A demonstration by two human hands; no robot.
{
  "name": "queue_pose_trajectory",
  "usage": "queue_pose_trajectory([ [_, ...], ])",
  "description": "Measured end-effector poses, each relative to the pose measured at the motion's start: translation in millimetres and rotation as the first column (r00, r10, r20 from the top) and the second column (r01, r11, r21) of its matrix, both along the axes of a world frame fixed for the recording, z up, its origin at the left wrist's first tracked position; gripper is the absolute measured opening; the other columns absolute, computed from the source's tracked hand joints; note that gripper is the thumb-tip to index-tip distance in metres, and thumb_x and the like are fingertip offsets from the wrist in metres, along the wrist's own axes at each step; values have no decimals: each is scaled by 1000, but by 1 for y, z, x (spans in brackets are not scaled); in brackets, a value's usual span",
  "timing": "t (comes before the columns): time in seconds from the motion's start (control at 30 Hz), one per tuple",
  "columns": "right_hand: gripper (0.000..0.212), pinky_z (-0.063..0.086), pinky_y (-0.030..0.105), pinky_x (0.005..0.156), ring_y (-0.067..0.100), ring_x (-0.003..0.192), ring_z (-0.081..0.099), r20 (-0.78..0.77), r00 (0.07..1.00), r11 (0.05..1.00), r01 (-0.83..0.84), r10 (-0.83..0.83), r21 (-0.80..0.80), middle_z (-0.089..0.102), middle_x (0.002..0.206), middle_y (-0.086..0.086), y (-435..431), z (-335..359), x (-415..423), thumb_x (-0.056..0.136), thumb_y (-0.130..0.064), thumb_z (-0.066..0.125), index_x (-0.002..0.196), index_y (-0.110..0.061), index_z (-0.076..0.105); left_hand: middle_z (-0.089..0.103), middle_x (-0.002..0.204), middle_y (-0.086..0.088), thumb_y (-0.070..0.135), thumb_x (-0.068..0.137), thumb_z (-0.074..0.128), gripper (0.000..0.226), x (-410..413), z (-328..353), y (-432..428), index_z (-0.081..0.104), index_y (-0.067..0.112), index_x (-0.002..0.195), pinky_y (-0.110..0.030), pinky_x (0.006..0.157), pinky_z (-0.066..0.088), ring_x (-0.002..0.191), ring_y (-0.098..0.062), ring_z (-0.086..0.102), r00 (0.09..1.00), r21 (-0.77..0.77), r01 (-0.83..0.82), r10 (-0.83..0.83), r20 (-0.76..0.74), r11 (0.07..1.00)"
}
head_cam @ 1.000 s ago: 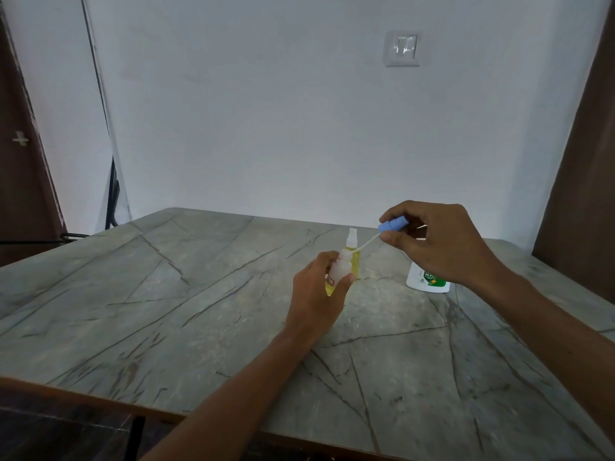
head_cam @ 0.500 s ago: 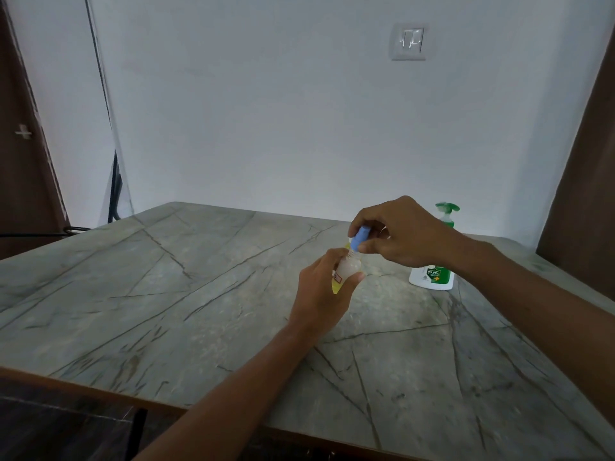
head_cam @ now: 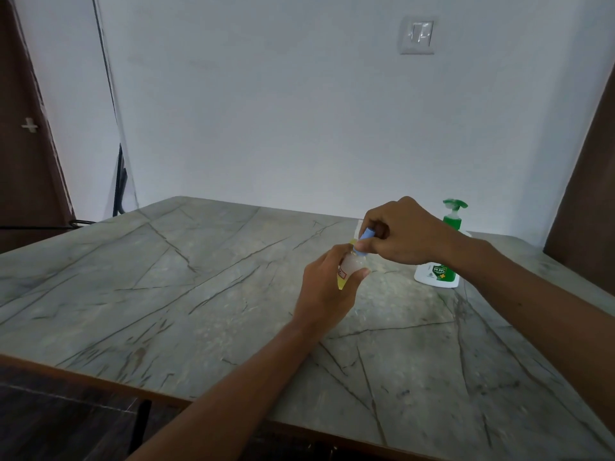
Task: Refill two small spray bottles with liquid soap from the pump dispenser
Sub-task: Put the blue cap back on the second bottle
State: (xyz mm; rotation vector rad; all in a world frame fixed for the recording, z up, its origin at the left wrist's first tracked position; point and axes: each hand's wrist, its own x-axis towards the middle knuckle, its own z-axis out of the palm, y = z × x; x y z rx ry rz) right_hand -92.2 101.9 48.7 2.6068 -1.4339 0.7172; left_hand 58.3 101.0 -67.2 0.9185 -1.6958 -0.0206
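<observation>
Head view. The left hand (head_cam: 327, 287) grips the small spray bottle (head_cam: 351, 266) around its body, evidently to steady it. Just above, the right hand (head_cam: 409, 232) pinches the blue cap (head_cam: 365, 239) at the bottle's neck, judged to be seating or turning it. The pump dispenser (head_cam: 439, 274) stands on the table (head_cam: 199, 294) behind the right wrist, partly hidden. A second bottle cannot be confirmed.

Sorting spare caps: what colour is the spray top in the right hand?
The spray top is light blue, seen in the head view.
</observation>
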Motion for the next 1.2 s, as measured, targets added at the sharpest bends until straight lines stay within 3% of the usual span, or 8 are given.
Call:
queue_pose_trajectory([
  [0.33, 62, 25, 19, 49, 11, 39, 30, 19, 996, 985, 85, -83, -148, 33, 39, -4, -3, -18, 1, 84, -63, 55, 42, -21, 37, 69, 94, -1, 38, 86, 65, 38, -1, -1, 1, 60, 12, 113, -24, 69, 51, 77, -13, 62, 999, -6, 17, -16, 45, 1000],
  [0.47, 61, 40, 19, 61, 5, 58, 54, 123, 980, 987, 158, -156, -6, 57, 61, -8, 2, -11, 0, 71, -78, 43, 69, -20, 62, 69, 97, -1, 44, 86, 61, 46, 1, -1, -1, 58, 11, 117, -22, 69, 50, 78, -12, 61, 1000, 18, 12, -12, 15, 1000],
  [0.6, 40, 47, 14, 75, 1, 88, 66, 215, 975, 971, -107, 60, 213, 67, 106, -16, 6, -3, -13, 77, -45, 75, 112, -31, 65, 68, 107, -1, 41, 84, 67, 50, 1, 0, -1, 50, 17, 125, -12, 70, 48, 83, -8, 61, 997, 101, 32, -25, -73, 994],
  [0.73, 26, 47, 9, 72, -4, 80, 65, 97, 986, 983, -147, 137, 106, 71, 94, -11, -3, -12, -13, 77, -19, 80, 101, -23, 72, 66, 116, -3, 41, 83, 68, 59, 1, 1, 0, 43, 19, 131, -3, 70, 42, 90, -11, 64, 995, 124, 63, -52, -90, 990],
  [0.87, 44, 36, 15, 50, 6, 45, 50, 108, 993, 999, -34, 37, -26, 56, 47, -16, -6, -17, -5, 71, -62, 68, 62, -19, 68, 69, 107, -1, 37, 83, 69, 54, 2, 0, 0, 46, 17, 128, -3, 68, 44, 84, -12, 66, 995, 58, 74, -69, -73, 996],
  [0.97, 62, 38, 19, 52, 7, 46, 50, 91, 994, 990, 65, -54, -125, 56, 48, -14, -4, -20, 1, 64, -82, 52, 59, -21, 62, 69, 102, 1, 38, 84, 68, 50, 2, -1, -1, 47, 18, 125, -7, 67, 45, 83, -12, 65, 995, 53, 61, -57, -87, 997],
  [1.1, 46, 47, 7, 67, 2, 83, 65, 233, 971, 996, -66, 52, 54, 67, 92, -17, 3, -12, 1, 70, -57, 75, 105, -29, 65, 68, 110, 1, 39, 83, 68, 54, 3, -1, -3, 46, 17, 128, -3, 68, 43, 88, -11, 65, 992, 79, 61, -51, -117, 995],
  [1.2, 37, 47, 6, 75, 2, 91, 65, 138, 984, 988, -124, 111, 92, 70, 97, -14, 4, -10, 1, 72, -22, 84, 106, -25, 70, 68, 111, 0, 41, 83, 68, 59, 4, -3, -4, 45, 15, 130, -15, 72, 53, 86, -10, 65, 991, 85, 85, -75, -114, 993],
])
